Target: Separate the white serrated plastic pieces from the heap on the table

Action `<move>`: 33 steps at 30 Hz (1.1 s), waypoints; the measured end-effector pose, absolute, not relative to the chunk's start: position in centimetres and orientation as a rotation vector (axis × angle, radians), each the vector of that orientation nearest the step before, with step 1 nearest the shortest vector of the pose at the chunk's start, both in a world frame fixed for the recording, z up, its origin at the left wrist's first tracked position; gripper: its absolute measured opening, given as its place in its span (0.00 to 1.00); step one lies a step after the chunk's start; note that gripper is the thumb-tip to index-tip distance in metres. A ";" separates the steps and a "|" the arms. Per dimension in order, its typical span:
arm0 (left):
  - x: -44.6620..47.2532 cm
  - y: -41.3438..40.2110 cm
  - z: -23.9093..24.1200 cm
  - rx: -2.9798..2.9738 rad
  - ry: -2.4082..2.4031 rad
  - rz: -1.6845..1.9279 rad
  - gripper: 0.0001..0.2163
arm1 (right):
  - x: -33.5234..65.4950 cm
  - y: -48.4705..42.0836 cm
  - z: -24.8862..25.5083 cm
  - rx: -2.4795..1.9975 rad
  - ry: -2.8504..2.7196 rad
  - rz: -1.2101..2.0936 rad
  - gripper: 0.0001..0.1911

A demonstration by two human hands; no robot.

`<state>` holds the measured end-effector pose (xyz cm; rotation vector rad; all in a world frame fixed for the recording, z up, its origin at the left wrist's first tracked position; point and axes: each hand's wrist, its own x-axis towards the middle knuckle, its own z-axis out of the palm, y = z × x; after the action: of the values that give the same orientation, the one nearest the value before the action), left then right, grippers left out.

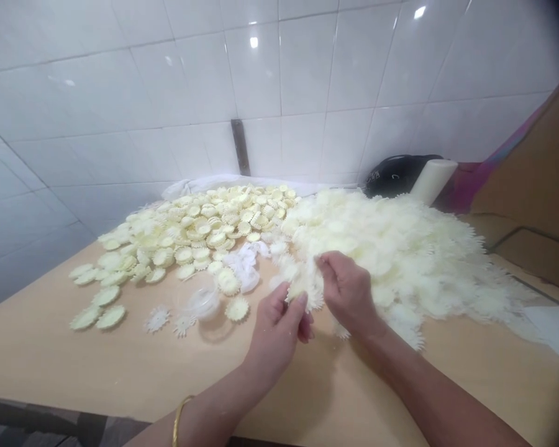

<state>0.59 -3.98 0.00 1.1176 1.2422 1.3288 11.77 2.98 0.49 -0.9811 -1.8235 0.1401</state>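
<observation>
Both of my hands meet over the wooden table [51, 354], pinching the same pale toothed plastic disc [302, 288]. My left hand [279, 326] grips its lower edge with thumb and fingers closed. My right hand [347, 288] holds its right side, fingers curled. A big heap of white spiky plastic pieces [400, 254] lies just behind and to the right of my hands. A flatter spread of cream round discs [200, 230] covers the table to the left.
A few loose discs [97, 313] and white spiky rings [157, 320] lie near the left front. A small clear round container [204, 303] sits left of my hands. A black object [394, 175] and a white cylinder [432, 180] stand by the tiled wall.
</observation>
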 end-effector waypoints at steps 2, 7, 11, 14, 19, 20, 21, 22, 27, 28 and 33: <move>1.0 -4.0 0.0 1.114 1.261 1.350 0.12 | 11.5 2.8 0.4 -0.980 -1.821 0.121 0.12; 2.5 -4.7 -1.0 1.107 1.328 1.373 0.12 | 12.2 3.9 0.3 -1.066 -1.795 0.206 0.13; 3.3 -6.2 -3.3 1.233 1.304 1.200 0.13 | 14.3 6.4 0.2 -1.267 -1.502 0.102 0.12; 2.7 -6.2 -4.4 1.394 1.372 1.093 0.13 | 15.0 7.4 -0.1 -1.230 -1.600 -0.031 0.11; 0.5 -4.2 -3.9 1.521 1.381 1.075 0.11 | 15.1 7.4 -0.6 -1.258 -1.667 -0.246 0.08; 0.0 -3.7 -3.6 1.486 1.395 1.109 0.11 | 15.3 7.5 -0.7 -1.286 -1.680 -0.291 0.08; -0.6 -3.3 -3.3 1.437 1.414 1.143 0.11 | 15.5 7.6 -0.8 -1.314 -1.697 -0.335 0.08; -1.3 -2.8 -3.1 1.357 1.432 1.165 0.10 | 15.6 7.8 -0.9 -1.334 -1.711 -0.375 0.09; -3.6 0.0 -2.6 1.202 1.474 1.210 0.07 | 15.9 8.2 -1.1 -1.339 -1.708 -0.462 0.09; -3.6 0.5 -2.6 1.190 1.456 1.190 0.07 | 15.8 8.1 -1.0 -1.329 -1.707 -0.453 0.08; -1.6 2.0 -3.0 1.156 1.301 1.130 0.12 | 14.7 6.7 -0.4 -1.147 -1.740 -0.321 0.07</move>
<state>-1.60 2.03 -3.01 1.1564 1.3008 1.1304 14.66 6.73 -0.40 -1.1474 -1.7397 -0.3210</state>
